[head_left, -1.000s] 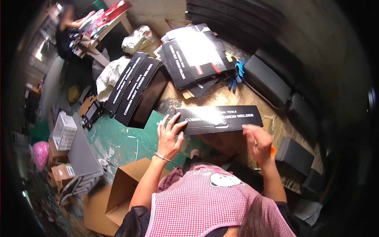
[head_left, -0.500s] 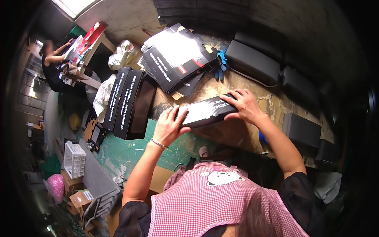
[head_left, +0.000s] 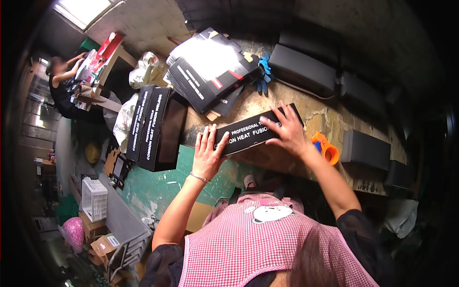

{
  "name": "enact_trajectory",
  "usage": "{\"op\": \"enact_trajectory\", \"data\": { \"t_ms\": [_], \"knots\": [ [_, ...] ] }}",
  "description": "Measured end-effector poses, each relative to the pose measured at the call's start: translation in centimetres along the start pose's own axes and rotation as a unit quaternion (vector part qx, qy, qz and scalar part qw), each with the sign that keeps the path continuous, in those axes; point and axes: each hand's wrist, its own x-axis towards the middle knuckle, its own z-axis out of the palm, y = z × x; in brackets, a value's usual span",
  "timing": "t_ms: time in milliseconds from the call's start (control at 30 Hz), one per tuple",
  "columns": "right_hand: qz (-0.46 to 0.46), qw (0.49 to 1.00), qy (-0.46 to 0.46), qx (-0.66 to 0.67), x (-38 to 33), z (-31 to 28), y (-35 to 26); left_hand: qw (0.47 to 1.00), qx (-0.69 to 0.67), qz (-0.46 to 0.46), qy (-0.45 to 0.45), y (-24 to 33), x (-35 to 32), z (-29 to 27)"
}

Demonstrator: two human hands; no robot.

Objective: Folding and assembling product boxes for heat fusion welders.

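A long black cardboard box (head_left: 248,130) with pale lettering lies slantwise at the near edge of the worktable, between my hands. My left hand (head_left: 208,153) holds its left end, fingers laid long over the cardboard and the thumb low by the near edge. At the other end, my right hand (head_left: 289,131) grips with fingers spread across the top and the thumb along the near side. Beside my right forearm lies an orange piece with a round opening (head_left: 331,153), with something blue next to it. What the box contains is hidden.
Flat black printed cartons (head_left: 191,88) are stacked beyond the box, with blue gloves (head_left: 263,76) beside them. Upright black boxes (head_left: 160,129) stand at left. Dark grey cases (head_left: 303,69) line the back right. Another person (head_left: 62,88) works at a far-left table. A white crate (head_left: 94,200) sits lower left.
The box has turned so its lettered face shows more, and its right end sits higher. My right hand's fingers have spread over it. The orange piece, covered before, now shows.
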Motion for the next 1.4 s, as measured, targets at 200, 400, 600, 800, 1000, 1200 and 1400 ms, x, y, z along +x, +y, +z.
{"op": "enact_trajectory", "data": {
  "t_ms": [200,400,600,800,1000,1200,1400],
  "knots": [
    [0.237,0.943,0.135,0.189,-3.3,1.8,-8.9,0.997,-0.055,0.051,-0.037,4.6,3.4,-2.3],
    [0.504,0.716,0.015,0.483,-0.8,0.3,-9.4,0.995,-0.097,-0.014,-0.033,6.4,7.4,0.4],
    [0.498,0.689,0.176,0.496,-1.6,0.5,-10.6,0.997,-0.060,0.031,0.027,7.3,8.2,1.1],
    [0.478,0.731,0.242,0.422,-3.5,-4.6,-4.4,0.991,-0.118,0.000,0.067,7.1,8.5,0.5],
    [0.538,0.624,0.130,0.552,1.8,1.8,7.8,0.989,-0.138,-0.053,-0.020,5.8,7.6,-1.1],
    [0.640,0.411,-0.084,0.644,13.5,15.0,10.6,0.946,-0.213,-0.243,0.011,4.0,1.7,-6.1],
    [0.642,0.333,0.103,0.683,22.7,24.5,8.5,0.873,-0.175,-0.452,0.042,2.8,-0.3,-11.0]
  ]
}}
